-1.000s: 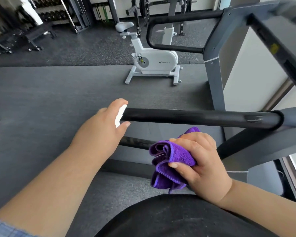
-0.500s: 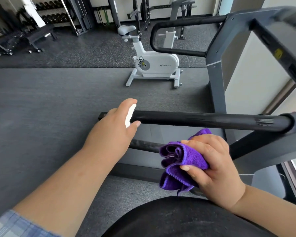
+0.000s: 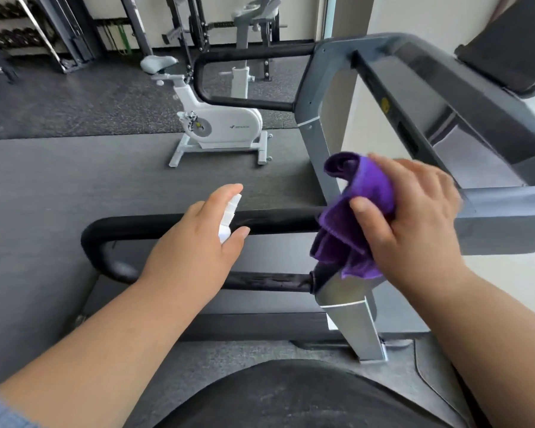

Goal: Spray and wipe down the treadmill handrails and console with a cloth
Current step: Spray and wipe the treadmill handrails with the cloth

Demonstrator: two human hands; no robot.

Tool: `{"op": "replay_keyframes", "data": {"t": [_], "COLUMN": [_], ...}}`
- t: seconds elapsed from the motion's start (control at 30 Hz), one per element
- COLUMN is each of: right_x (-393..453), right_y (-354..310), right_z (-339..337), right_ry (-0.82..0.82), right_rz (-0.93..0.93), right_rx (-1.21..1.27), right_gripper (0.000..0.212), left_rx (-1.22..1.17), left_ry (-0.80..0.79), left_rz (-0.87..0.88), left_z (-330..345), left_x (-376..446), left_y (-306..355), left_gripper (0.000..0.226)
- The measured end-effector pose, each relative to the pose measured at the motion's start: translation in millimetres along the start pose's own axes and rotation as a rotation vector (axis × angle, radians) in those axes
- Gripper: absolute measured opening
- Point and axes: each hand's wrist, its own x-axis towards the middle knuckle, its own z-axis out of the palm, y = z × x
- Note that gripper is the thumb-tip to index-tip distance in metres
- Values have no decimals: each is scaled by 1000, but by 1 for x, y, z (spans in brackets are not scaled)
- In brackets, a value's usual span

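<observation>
- The treadmill (image 3: 318, 143) fills the right of the view; its grey upright rises between the two black handrail loops, and the console (image 3: 507, 41) sits far right, dark and tilted.
- The near handrail (image 3: 275, 222) is a black loop running left to right across the middle. Half a second ago the cloth hung below this bar; now it is up at the bar's right end, where bar meets upright.
- The right hand (image 3: 414, 217) has risen with it and is blurred, so it looks to be in motion. Its grip is fingers and thumb curled round the purple cloth (image 3: 365, 193), bunched, seemingly touching the bar.
- The left hand (image 3: 198, 242) has stayed over the bar's left half. Its grip is curled round a white spray bottle (image 3: 229, 217), forefinger on top, nozzle pointing far and right along the bar.
- Judgement: spraying of this rail looks done and wiping is starting; the far handrail (image 3: 247, 57) and console remain.
- A white exercise bike (image 3: 226, 125) stands far off on the dark floor (image 3: 59, 180), well apart.
- Likely hindrance: the left hand and bottle lie in the cloth's leftward path.
</observation>
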Motion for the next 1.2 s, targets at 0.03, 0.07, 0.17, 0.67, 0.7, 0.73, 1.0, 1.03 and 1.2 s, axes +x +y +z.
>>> {"op": "replay_keyframes", "data": {"t": [0.03, 0.07, 0.17, 0.67, 0.7, 0.73, 1.0, 1.03, 1.2], "right_x": [4, 7, 8, 30, 34, 38, 28, 28, 31], "right_y": [2, 3, -3, -31, -20, -10, -42, -55, -102], "right_z": [4, 11, 29, 49, 41, 34, 62, 73, 108], "right_ry": [-110, -215, -366, -574, -602, -621, -519, -524, -531], "right_rz": [-20, -63, -125, -363, -338, -312, -397, -429, -545], "right_rx": [-174, -337, -538, -402, -400, -409, -538, -523, -463], "right_gripper": [65, 68, 77, 76, 78, 80, 74, 71, 68], "left_rx": [-50, -91, -153, -341, -341, -340, -395, -411, -468], "left_ry": [-2, 2, 39, 172, 170, 165, 169, 177, 222], "left_rz": [-19, -32, -49, -130, -132, -138, -236, -259, -295], "left_z": [3, 6, 11, 17, 16, 15, 16, 17, 21], "left_x": [-1, -2, -8, -21, -22, -23, -46, -51, -68], "left_y": [3, 5, 9, 22, 21, 19, -4, -8, -18], "left_gripper": [53, 52, 51, 50, 50, 49, 51, 53, 62]}}
